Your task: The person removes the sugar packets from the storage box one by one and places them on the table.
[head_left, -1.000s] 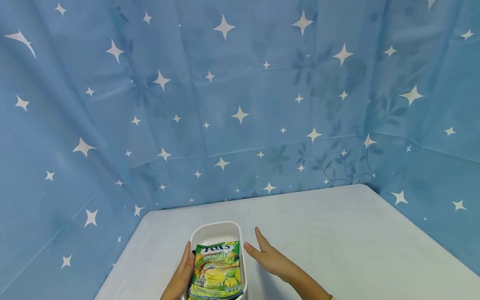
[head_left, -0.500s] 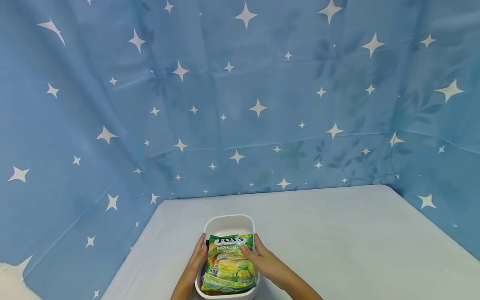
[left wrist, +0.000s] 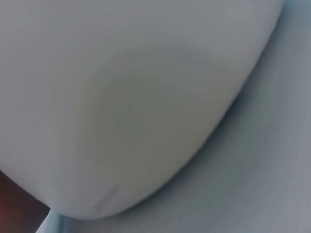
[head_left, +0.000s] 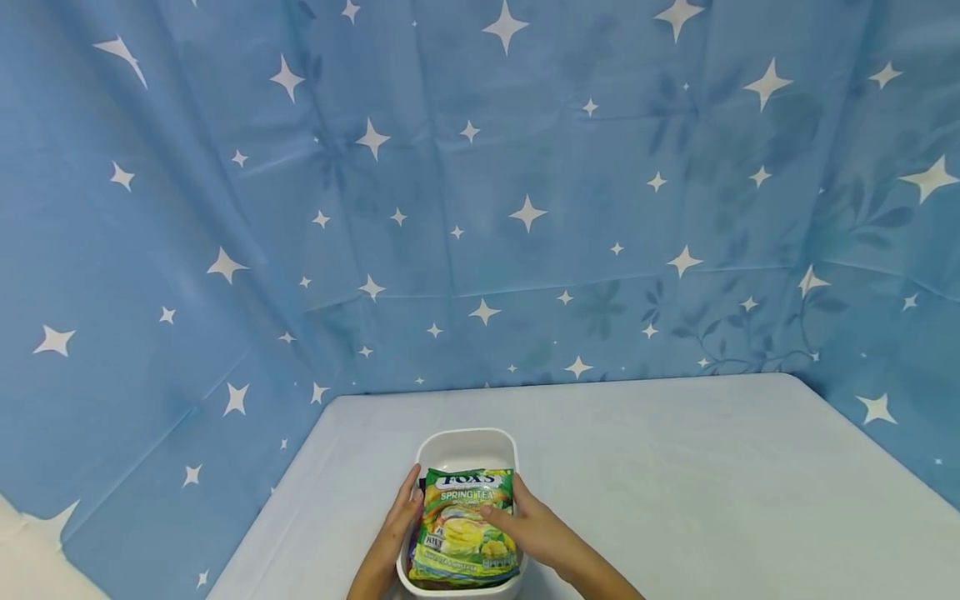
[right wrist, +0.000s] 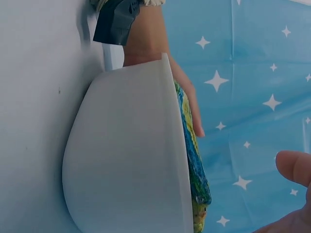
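Observation:
A white plastic tub with rounded corners stands on the table near its front edge. Inside lies a green and yellow bag of Fox's Spring Tea candy, with the dark purple edge of another packet beneath it. My left hand rests along the tub's left wall with straight fingers, its thumb over the rim. On the other side my right hand has its fingertips at the right rim, and its thumb overlaps the bag. The right wrist view shows that thumb raised apart from the tub.
A white cloth covers the table, which extends to the right and behind the tub. Blue curtains with white stars hang at the back and both sides. A dark device sits on the left wrist.
My right hand has moved left from beside the tub to its right rim, thumb over the candy bag. My left hand stays at the tub's left side. The head view has shifted.

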A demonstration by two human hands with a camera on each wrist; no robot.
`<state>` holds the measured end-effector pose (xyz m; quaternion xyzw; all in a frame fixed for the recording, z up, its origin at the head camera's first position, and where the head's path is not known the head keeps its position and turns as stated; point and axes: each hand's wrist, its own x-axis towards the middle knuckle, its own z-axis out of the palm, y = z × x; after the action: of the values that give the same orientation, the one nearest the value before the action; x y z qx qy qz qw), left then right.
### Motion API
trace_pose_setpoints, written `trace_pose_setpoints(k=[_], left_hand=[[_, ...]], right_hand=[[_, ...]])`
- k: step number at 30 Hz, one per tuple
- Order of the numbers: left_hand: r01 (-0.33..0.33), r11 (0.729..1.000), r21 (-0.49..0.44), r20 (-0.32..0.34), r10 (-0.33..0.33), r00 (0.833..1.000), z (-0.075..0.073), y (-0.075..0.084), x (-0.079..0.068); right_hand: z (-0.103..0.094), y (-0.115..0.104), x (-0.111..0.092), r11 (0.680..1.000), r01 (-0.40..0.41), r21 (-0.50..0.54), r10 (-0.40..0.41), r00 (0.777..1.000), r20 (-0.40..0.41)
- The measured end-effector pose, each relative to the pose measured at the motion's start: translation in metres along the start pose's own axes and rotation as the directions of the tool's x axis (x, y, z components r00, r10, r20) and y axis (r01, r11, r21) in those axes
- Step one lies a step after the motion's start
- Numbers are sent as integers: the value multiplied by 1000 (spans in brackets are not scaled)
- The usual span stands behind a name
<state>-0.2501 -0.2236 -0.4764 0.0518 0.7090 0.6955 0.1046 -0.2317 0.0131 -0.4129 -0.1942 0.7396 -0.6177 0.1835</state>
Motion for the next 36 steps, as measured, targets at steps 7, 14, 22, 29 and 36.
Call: trace_pose_setpoints(k=[7,14,22,29,36], left_hand=[[-13,1000,24,-23,13,1000,1,-1,0],[-30,999,18,-25,30,999,2,-2,0],[-27,999,31,-39,29,999,1,-2,0],[-20,999,29,-48,21,999,0,-2,0],[-34,999,37,-37,36,999,1,-2,0]], right_hand=[[4,-1,2,994,5,112,-7,1000,19],[8,0,3,973,18,231,-26,999,29],[9,7,8,961,-19,276,23,1000,-14],[9,10,10,949,-63,310,60,998,19],[9,10,6,945,-78,317,63,996,58]])
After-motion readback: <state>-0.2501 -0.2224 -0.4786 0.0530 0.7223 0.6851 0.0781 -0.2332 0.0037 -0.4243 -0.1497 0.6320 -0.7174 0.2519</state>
